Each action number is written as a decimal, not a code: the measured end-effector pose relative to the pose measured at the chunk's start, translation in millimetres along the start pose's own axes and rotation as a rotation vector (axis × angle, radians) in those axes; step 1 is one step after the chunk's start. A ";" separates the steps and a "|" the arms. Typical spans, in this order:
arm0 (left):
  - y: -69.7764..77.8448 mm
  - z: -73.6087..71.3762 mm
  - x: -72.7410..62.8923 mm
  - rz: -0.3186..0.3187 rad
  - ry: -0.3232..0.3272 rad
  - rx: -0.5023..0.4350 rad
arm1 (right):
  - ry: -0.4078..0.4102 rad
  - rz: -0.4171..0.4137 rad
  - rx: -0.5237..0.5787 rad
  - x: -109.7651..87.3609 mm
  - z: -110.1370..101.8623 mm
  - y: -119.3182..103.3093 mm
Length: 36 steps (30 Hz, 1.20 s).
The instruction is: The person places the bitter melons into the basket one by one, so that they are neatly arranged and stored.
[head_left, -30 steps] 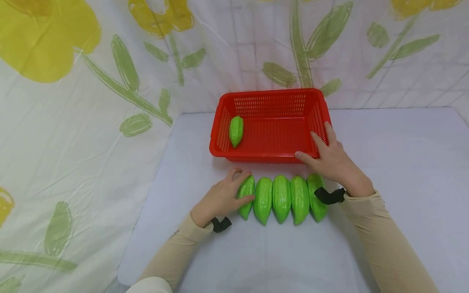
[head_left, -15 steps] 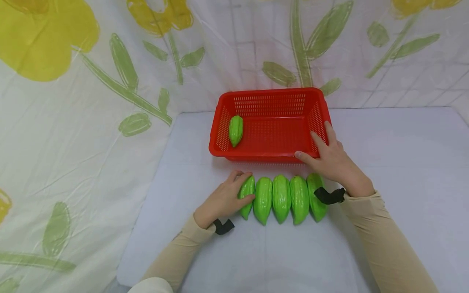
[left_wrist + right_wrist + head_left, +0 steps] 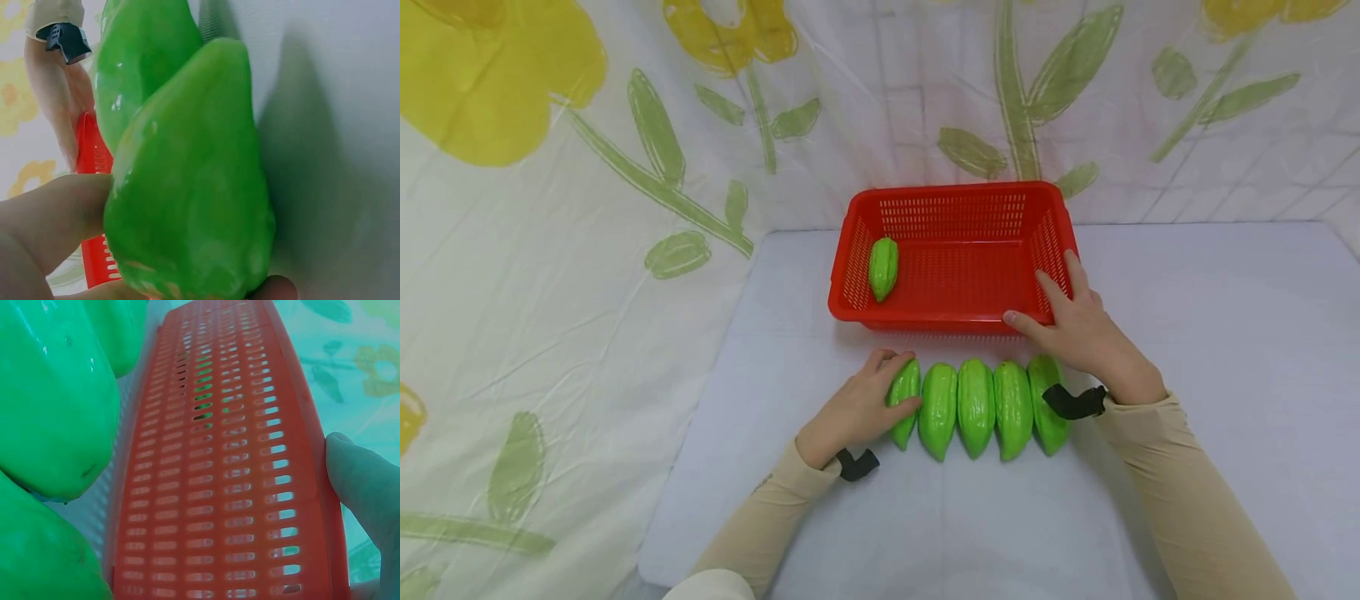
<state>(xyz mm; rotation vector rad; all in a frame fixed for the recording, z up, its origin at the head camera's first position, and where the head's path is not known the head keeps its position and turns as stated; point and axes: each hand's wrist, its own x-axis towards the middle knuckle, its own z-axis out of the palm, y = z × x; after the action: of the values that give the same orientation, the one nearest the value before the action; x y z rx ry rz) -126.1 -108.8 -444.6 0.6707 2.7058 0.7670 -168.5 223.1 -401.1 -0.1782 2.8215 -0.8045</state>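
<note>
In the head view my left hand (image 3: 861, 404) grips the leftmost glossy green ridged fruit (image 3: 905, 406) of a row on the table. The left wrist view shows that fruit (image 3: 194, 181) large, with the thumb against one side and fingertips at its end. My right hand (image 3: 1078, 329) rests on the near right corner of a red plastic basket (image 3: 940, 321), its fingers spread. In the right wrist view, the thumb (image 3: 359, 481) touches the rim of the basket (image 3: 206, 456). One green fruit (image 3: 883, 268) lies inside the basket at the left.
Several more green fruits (image 3: 976, 408) lie side by side in front of the basket, tips toward me. The right wrist's black strap piece (image 3: 1075, 402) overlaps the rightmost one. A white table (image 3: 1210, 350) meets a flower-printed curtain (image 3: 1150, 108) behind.
My left hand has shifted slightly toward me and to the right, staying around the leftmost fruit. The right hand and the basket hold still.
</note>
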 end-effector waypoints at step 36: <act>31.3 -54.8 -20.9 0.074 0.074 -0.005 | -0.015 -0.002 -0.029 2.1 0.1 1.8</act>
<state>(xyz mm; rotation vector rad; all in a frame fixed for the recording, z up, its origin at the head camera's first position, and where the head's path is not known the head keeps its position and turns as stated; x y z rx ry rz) -116.1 -119.1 -379.7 0.7602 2.7574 0.8319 -170.6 224.2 -402.5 -0.1909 2.8203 -0.7602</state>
